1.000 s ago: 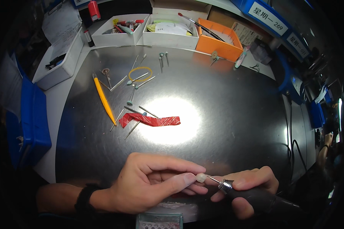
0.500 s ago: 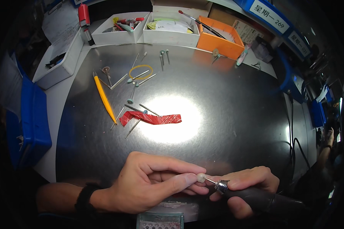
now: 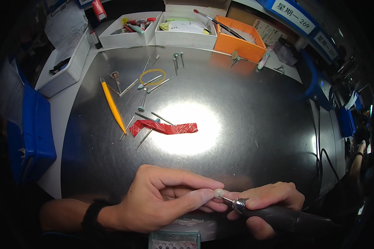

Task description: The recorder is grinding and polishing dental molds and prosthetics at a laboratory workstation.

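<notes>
Near the front edge of the dark work surface, my left hand [image 3: 166, 197] pinches a small whitish dental crown [image 3: 219, 193] between thumb and fingertips. My right hand [image 3: 274, 197] is wrapped around a dark rotary handpiece [image 3: 274, 215] with a silver collar. From that collar a thin metal bur [image 3: 227, 199] points left, its tip at the crown; whether it touches cannot be made out. Beyond my hands lie a crumpled red strip [image 3: 166, 128], a yellow pointed tool [image 3: 113, 106] and several loose burs [image 3: 143, 99].
A yellow rubber band [image 3: 153, 77] lies among the burs. White boxes [image 3: 126, 40] and an orange tray [image 3: 237, 49] line the back edge. A blue bin [image 3: 37, 133] stands left, cables [image 3: 320, 153] run at right, and a greenish grated box [image 3: 174, 240] sits below my hands.
The bur and handpiece tip have shifted very slightly left and tilted against the crown. My left hand holds its place, and the things on the surface stay put.
</notes>
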Available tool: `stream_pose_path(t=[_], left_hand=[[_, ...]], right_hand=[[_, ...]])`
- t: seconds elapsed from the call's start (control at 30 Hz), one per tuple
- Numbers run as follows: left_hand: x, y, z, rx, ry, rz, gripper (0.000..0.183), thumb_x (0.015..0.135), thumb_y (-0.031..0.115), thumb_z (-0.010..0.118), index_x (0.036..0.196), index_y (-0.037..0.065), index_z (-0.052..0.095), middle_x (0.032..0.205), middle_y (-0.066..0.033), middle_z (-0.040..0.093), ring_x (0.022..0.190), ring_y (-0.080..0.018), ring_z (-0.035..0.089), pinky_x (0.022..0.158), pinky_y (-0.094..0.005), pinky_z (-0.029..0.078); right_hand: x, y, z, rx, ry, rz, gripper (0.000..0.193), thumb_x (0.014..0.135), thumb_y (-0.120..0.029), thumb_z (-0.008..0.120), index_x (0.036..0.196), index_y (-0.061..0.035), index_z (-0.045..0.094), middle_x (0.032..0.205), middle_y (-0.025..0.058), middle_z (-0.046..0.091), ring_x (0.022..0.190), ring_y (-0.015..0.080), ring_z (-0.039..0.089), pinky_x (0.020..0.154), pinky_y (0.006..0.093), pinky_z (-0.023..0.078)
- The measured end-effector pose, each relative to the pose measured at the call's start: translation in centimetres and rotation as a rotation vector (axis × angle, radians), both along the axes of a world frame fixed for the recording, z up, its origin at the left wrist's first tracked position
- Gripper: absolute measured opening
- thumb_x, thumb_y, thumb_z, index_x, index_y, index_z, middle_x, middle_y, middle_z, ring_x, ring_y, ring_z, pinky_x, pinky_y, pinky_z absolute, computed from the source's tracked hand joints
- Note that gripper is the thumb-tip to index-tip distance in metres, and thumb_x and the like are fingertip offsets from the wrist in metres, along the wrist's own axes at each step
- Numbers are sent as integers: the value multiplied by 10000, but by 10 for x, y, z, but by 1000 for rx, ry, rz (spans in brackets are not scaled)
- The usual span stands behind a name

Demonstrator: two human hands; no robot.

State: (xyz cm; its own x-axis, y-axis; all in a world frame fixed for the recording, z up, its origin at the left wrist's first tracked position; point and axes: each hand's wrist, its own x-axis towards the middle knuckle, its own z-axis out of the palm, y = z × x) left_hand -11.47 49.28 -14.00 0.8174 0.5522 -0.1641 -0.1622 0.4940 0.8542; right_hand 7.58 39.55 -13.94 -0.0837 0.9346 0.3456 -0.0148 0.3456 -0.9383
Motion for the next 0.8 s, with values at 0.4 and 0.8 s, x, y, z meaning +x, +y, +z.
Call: stream_pose_path(t=[0.4, 0.8], left_hand=[[-1, 0, -1, -3, 2, -10, 209, 867, -81, 472, 1046, -145, 557, 955, -277, 622, 900, -278, 647, 831, -323, 538], [-2, -1, 0, -18, 15, -16, 210, 865, -85, 471, 1047, -144, 556, 948, -274, 624, 899, -275, 648, 832, -320, 536]], right_hand=[[4, -4, 6, -82, -13, 22, 266, 803, -39, 646, 990, 20, 466, 894, 278, 616, 834, 298, 660, 801, 437, 528], [-4, -7, 12, -131, -21, -51, 261, 803, -39, 644, 983, 23, 466, 889, 275, 615, 800, 284, 664, 761, 396, 548]])
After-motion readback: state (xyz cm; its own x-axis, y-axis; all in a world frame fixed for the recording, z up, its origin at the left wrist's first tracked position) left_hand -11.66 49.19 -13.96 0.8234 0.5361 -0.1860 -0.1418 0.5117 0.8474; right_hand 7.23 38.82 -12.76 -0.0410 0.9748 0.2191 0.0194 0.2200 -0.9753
